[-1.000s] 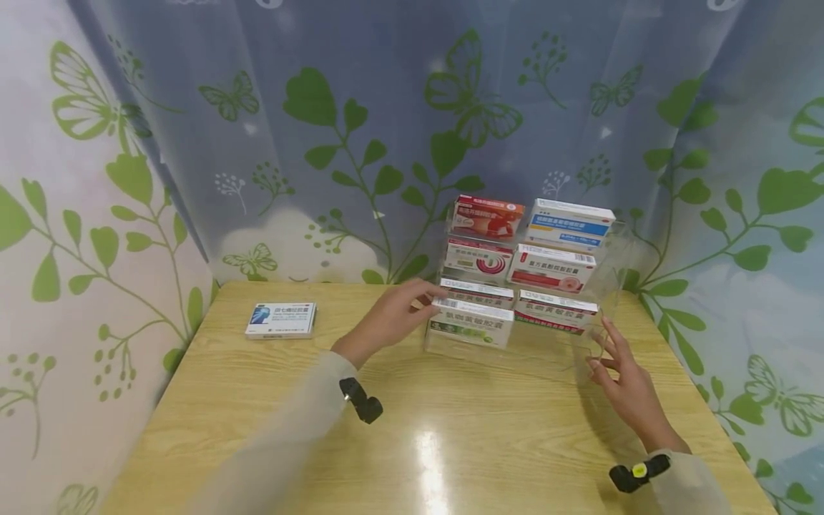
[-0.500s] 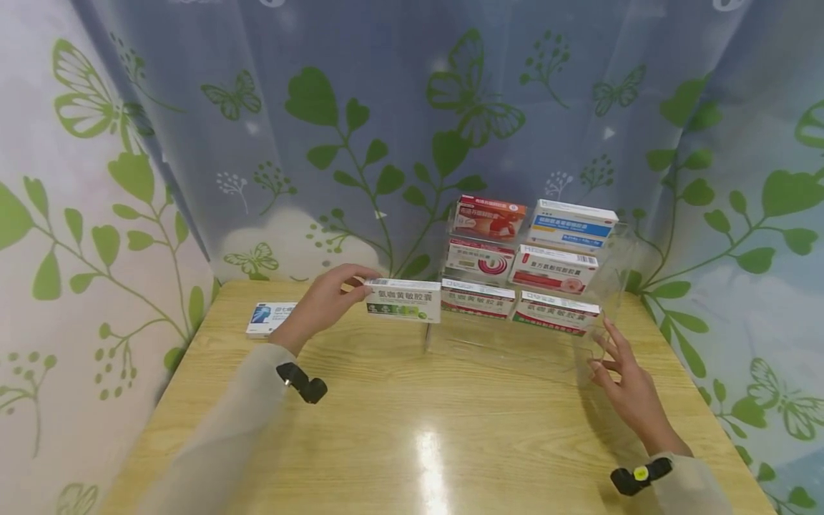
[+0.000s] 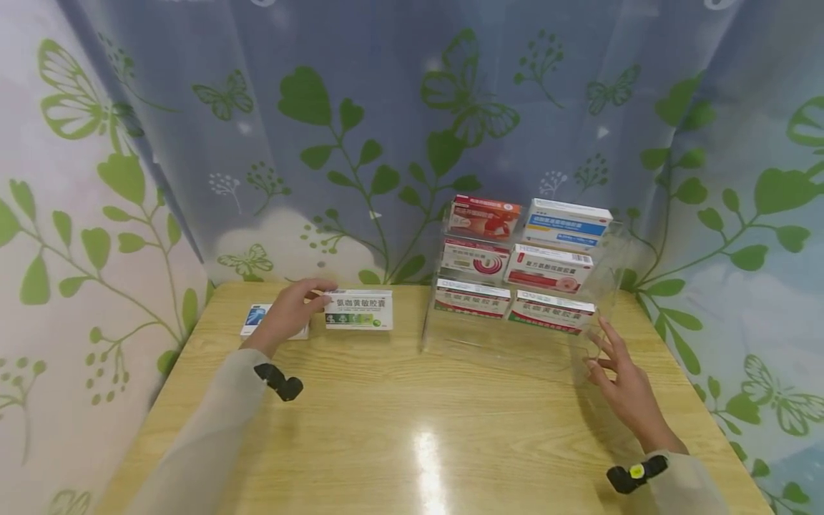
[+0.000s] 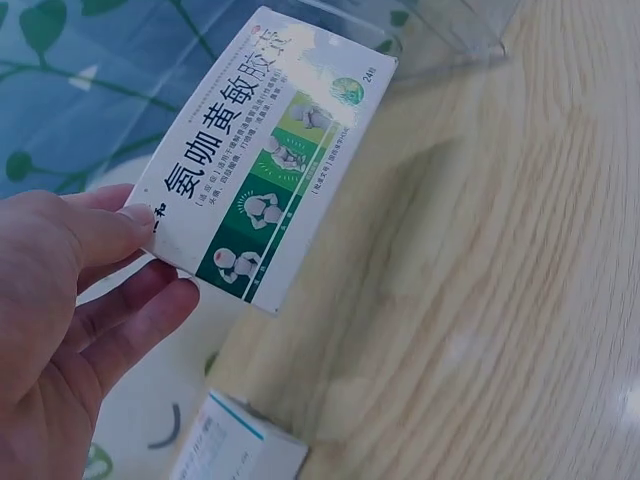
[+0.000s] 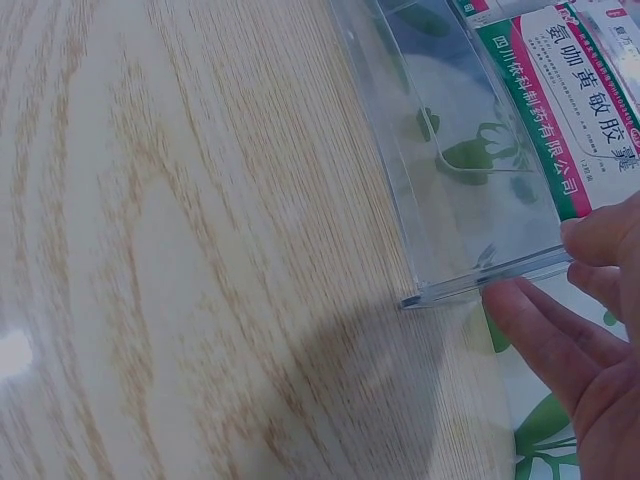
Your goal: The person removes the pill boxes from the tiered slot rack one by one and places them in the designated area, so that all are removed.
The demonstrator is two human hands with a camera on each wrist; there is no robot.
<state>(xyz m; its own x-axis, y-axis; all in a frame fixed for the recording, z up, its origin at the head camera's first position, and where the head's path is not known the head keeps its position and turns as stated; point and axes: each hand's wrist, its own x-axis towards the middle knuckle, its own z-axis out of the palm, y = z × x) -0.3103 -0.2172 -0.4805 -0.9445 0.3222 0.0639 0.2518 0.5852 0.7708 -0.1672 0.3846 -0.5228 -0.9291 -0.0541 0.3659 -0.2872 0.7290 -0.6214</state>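
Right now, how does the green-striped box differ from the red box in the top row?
The green-striped box is pinched in the left hand; the red box sits in the clear rack. The green-striped box's front is mostly white; the red box's, mostly red. Both carry Chinese print.

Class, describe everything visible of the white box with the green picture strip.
The white box, seemingly cardboard, bears dark Chinese lettering, a green strip of small figures and a round green emblem. Its front faces the head camera; the left grip pinches one end above the table, left of the clear rack.
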